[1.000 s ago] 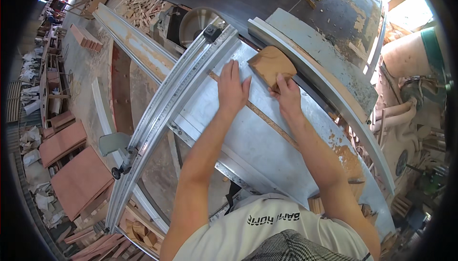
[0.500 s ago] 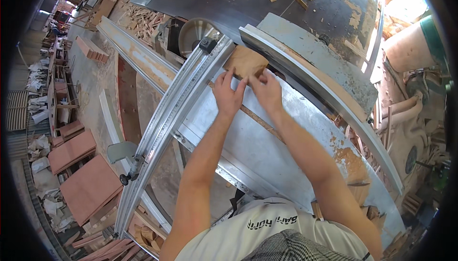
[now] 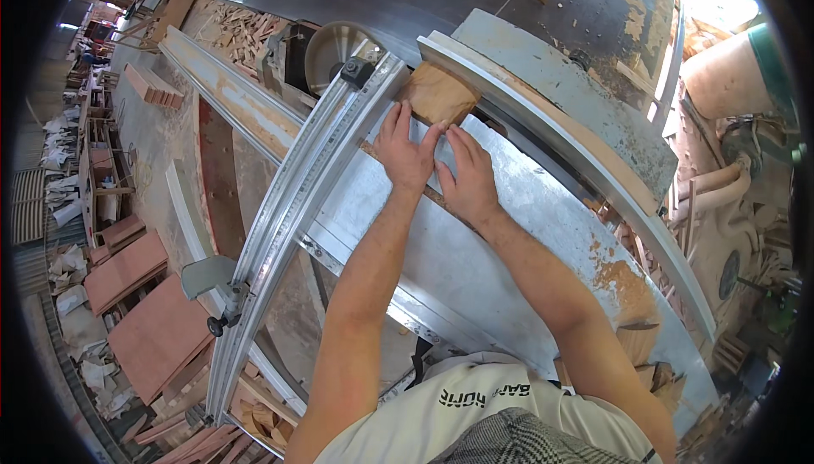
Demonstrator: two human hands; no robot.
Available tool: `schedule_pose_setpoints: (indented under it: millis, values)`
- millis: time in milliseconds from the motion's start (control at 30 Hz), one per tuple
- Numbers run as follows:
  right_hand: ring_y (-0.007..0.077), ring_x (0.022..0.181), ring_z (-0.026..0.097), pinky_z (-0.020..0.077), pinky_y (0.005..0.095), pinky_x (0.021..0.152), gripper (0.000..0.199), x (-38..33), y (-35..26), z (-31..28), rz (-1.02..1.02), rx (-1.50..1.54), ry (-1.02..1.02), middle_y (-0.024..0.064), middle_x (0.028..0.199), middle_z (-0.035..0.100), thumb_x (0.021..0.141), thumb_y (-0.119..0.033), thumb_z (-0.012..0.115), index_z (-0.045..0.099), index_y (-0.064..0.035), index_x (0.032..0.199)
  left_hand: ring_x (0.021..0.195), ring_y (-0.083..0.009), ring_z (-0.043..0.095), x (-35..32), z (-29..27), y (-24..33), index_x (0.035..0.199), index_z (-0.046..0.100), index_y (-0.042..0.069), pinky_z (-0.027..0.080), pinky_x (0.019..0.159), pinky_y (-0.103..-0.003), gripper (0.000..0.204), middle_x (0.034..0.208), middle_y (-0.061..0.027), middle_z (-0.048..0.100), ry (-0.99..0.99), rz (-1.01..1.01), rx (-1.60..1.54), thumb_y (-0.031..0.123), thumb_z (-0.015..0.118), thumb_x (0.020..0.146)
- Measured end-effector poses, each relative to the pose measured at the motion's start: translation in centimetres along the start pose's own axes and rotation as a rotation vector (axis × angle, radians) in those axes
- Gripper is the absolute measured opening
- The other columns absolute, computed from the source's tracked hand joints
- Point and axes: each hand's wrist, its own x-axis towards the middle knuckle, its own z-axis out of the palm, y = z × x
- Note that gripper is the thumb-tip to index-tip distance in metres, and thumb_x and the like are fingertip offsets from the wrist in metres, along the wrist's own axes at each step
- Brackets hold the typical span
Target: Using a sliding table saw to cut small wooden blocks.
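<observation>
A light-brown wood block [image 3: 441,91] with a curved near edge lies on the metal sliding table [image 3: 500,167] of a table saw. It sits against the aluminium crosscut fence [image 3: 339,159] on its left. My left hand [image 3: 407,152] reaches the block's near left side, fingers stretched forward and thumb apart. Beside it, my right hand [image 3: 466,177] is open, fingertips at the block's near right edge, thumb pointing towards the left hand. Both hands rest at the near side of the block; its underside is hidden.
A round saw blade or disc [image 3: 335,55] stands beyond the fence's black stop [image 3: 357,72]. Along the right runs a long metal rip fence [image 3: 585,146]. Wood offcuts [image 3: 640,341] lie near my right elbow. Reddish boards [image 3: 157,337] are stacked at the left.
My right hand has drawn slightly nearer to me, its fingers straighter and its thumb spread. The block appears turned a little, with more of its near face showing. The view has shifted slightly.
</observation>
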Motion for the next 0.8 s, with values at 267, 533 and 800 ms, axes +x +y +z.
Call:
schedule_pose_setpoints:
  millis: [267,533,800]
  values:
    - [0.0420,0.137,0.049,0.0381,0.0498,0.115,0.063,1.4,0.8,0.9,-0.086,-0.226,0.002,0.0279,0.146,0.051,0.088,-0.012,0.069,0.046,0.0068,0.143,0.129,-0.0356,0.054,-0.3,-0.2,0.1,0.139,0.061,0.002,0.039,0.105,-0.048,0.070,0.140,-0.0196,0.057,-0.021,0.035,0.042,0.040,0.080,0.083]
    - [0.0399,0.142,0.044,0.0338,0.0486,0.120,0.068,1.3,0.4,0.7,-0.082,-0.276,-0.066,0.0271,0.151,0.047,0.091,-0.019,0.068,0.041,0.0078,0.147,0.126,-0.0391,0.054,1.6,-4.3,-0.1,0.129,0.065,0.002,0.042,0.103,-0.051,0.069,0.137,-0.0204,0.058,0.033,0.217,0.193,0.041,0.085,0.076]
    - [0.0387,0.144,0.043,0.0333,0.0481,0.120,0.069,1.5,0.6,0.4,-0.070,-0.280,-0.092,0.0268,0.154,0.045,0.093,-0.022,0.069,0.041,0.0075,0.148,0.128,-0.0454,0.044,6.7,-6.0,2.5,0.134,0.051,-0.008,0.031,0.111,-0.054,0.111,0.135,-0.0289,0.051,-0.114,-0.208,0.478,0.070,0.085,0.063]
